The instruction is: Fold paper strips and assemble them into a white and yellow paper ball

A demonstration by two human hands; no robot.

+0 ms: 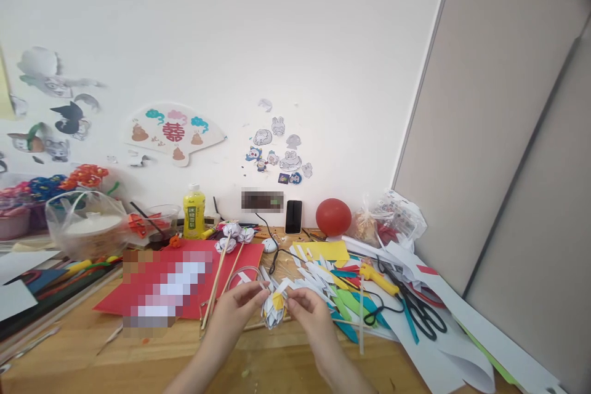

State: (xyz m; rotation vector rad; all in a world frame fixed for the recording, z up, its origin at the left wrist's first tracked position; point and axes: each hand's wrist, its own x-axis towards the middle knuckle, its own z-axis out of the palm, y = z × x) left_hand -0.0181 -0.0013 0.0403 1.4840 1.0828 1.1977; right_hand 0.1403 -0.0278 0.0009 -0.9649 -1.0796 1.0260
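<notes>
A small flower of folded white paper (273,319) with a yellow part on its front is held between both hands over the wooden table (152,360). My left hand (244,308) pinches its left side, fingers closed. On its right side, the fingers of my right hand (308,314) are closed as well, close to a short white paper strip (281,288) at the flower's top. Whether the strip is fixed to the flower I cannot tell. Just behind, cut white paper strips (318,277) lie in a loose heap.
To the right lie a yellow glue gun (378,278), black scissors (422,314) and white paper sheets (429,357). Paper flowers on sticks (231,234) rest on a red sheet (115,295) at left. A yellow bottle (194,212), phone (293,217) and red balloon (333,217) stand along the wall.
</notes>
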